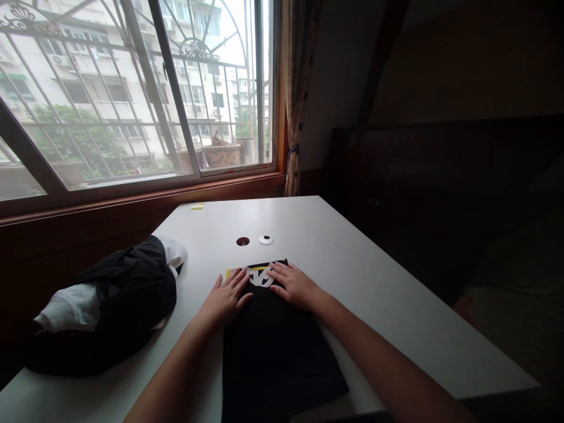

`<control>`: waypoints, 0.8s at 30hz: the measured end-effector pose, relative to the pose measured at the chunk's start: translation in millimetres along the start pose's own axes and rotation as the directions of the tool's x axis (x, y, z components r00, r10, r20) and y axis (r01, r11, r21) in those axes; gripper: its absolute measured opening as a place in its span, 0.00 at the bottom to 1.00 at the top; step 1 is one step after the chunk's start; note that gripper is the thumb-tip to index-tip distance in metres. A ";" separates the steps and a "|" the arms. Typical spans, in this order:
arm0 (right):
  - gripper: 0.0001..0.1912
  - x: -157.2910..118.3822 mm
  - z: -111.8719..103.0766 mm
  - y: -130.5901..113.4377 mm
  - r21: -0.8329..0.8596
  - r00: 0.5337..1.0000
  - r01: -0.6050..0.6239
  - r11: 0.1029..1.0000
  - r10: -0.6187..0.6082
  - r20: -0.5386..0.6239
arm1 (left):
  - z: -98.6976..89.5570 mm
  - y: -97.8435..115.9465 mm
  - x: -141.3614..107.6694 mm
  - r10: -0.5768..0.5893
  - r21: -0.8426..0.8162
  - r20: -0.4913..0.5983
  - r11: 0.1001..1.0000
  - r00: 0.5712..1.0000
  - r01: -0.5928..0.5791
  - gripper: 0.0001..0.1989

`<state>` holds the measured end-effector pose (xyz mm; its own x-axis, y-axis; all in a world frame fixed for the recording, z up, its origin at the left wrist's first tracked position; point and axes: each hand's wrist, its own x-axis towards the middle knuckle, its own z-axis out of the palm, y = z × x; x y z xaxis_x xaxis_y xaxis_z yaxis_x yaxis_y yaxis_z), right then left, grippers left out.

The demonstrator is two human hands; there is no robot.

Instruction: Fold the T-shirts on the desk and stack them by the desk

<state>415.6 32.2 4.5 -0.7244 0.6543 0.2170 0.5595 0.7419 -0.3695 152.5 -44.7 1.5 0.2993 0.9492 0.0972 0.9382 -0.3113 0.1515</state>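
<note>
Far along the black cloth (277,346), your left hand (228,295) and right hand (294,285) lie unclenched, touching an unreadable print (261,278).

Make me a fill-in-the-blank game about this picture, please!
1. The left hand and right hand touch a cloth whose main colour is ____.
2. The heap of clothes is nearer the ____ hand.
3. The table has a top coloured ____.
4. A patterned ____ hangs beside the window.
Missing words: black; left; white; curtain.

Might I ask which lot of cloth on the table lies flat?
The black cloth under the left hand and right hand; the heap at left lies crumpled.
</note>
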 end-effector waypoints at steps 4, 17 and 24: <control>0.33 -1.8 -4.3 8.4 0.005 0.991 -0.117 0.993 0.116 0.059 | -5.0 -3.9 -0.4 -0.085 0.013 0.066 0.996 0.994 0.085 0.30; 0.35 -5.8 -3.4 29.5 -0.106 0.948 -0.297 0.949 0.307 0.084 | -0.6 -15.1 -0.1 -0.166 -0.024 0.054 0.986 0.985 0.168 0.33; 0.33 -8.6 -2.0 29.9 -0.113 0.952 -0.300 0.947 0.305 0.032 | -0.9 -37.2 -3.8 -0.264 -0.022 0.015 0.964 0.964 0.265 0.30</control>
<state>439.3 49.1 -6.7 -0.5317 0.8444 0.0648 0.7926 0.5231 -0.3133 116.3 -36.7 -3.7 0.0432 0.9983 0.0391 0.9798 -0.0500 0.1935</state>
